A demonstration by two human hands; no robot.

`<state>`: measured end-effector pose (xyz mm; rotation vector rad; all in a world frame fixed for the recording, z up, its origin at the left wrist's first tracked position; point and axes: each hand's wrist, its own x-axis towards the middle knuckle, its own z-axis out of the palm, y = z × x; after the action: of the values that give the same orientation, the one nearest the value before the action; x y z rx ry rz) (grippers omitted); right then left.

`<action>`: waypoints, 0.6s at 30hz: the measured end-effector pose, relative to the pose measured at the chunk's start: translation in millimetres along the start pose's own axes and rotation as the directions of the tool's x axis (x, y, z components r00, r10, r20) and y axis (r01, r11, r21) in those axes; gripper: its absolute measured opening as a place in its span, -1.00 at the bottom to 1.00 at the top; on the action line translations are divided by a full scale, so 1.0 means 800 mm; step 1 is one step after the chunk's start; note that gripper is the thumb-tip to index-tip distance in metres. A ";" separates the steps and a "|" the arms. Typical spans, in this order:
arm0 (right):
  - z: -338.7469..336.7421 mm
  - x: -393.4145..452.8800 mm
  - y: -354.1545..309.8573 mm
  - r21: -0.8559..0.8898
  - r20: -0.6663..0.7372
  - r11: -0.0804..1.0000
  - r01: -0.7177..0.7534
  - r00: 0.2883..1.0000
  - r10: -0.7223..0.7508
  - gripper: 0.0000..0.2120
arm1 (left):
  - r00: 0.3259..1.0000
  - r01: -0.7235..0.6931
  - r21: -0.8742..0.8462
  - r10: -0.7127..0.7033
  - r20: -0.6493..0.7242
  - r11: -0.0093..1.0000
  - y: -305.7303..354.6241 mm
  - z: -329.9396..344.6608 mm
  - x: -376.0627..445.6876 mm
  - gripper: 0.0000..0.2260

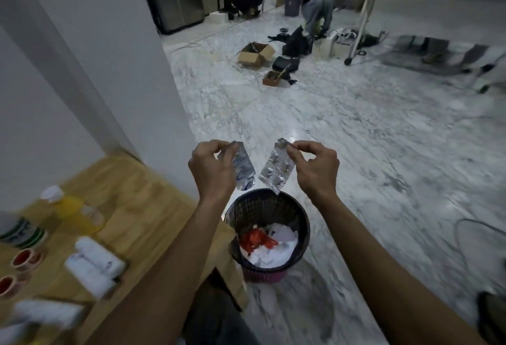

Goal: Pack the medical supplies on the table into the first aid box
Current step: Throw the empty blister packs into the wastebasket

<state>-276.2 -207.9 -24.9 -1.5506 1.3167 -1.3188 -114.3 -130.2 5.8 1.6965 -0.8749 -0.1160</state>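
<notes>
A marble floor (356,153) runs across the room, with a wooden table (131,202) on the left. Near its corner stands a black waste bin (269,235) holding white and red scraps. On the table lie two white bandage rolls (93,262) and a yellow bottle (71,209), blurred. Above the bin, the left hand (212,169) pinches a blue-printed pill strip (242,168) by its top edge, and the right hand (317,166) pinches a silver pill strip (276,168) likewise; both strips hang down, apart.
</notes>
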 end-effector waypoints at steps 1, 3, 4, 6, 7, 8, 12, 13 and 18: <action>-0.002 0.003 0.011 -0.012 -0.008 1.000 -0.001 1.000 0.001 -0.94 | 1.000 0.025 -0.009 -0.025 0.000 1.000 -0.002 0.017 -0.008 -0.90; -0.005 0.005 0.036 -0.027 -0.017 1.000 -0.011 1.000 0.011 -0.95 | 0.997 0.077 -0.015 -0.077 0.002 0.997 -0.011 0.049 -0.026 -0.90; -0.006 0.005 0.048 -0.030 -0.020 0.999 -0.022 1.000 0.021 -0.95 | 0.994 0.105 -0.016 -0.105 0.009 0.994 -0.017 0.064 -0.035 -0.91; -0.007 0.002 0.074 -0.034 -0.020 0.998 -0.059 0.998 0.059 -0.96 | 0.988 0.156 -0.003 -0.156 0.015 0.988 -0.033 0.090 -0.054 -0.92; -0.007 0.001 0.087 -0.028 -0.016 0.996 -0.088 0.996 0.088 -0.95 | 0.983 0.181 0.008 -0.181 0.011 0.983 -0.041 0.101 -0.063 -0.93; -0.006 -0.001 0.099 -0.018 -0.008 0.992 -0.123 0.992 0.123 -0.95 | 0.978 0.208 0.018 -0.208 0.009 0.978 -0.049 0.110 -0.071 -0.94; 0.003 -0.011 0.142 0.003 0.029 0.967 -0.253 0.967 0.253 -0.92 | 0.951 0.308 0.035 -0.309 0.014 0.951 -0.089 0.138 -0.095 -0.96; 0.005 -0.013 0.151 0.005 0.037 0.961 -0.275 0.961 0.275 -0.91 | 0.940 0.341 0.036 -0.342 0.016 0.939 -0.102 0.144 -0.099 -0.96; 0.030 -0.024 0.193 -0.010 0.068 0.938 -0.345 0.936 0.345 -0.87 | 0.896 0.442 0.057 -0.444 0.031 0.895 -0.140 0.163 -0.110 -0.94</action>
<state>-291.4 -227.9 -180.2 -1.2773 1.4641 -1.0361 -188.2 -175.4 -166.8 1.9223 -0.5084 -0.4452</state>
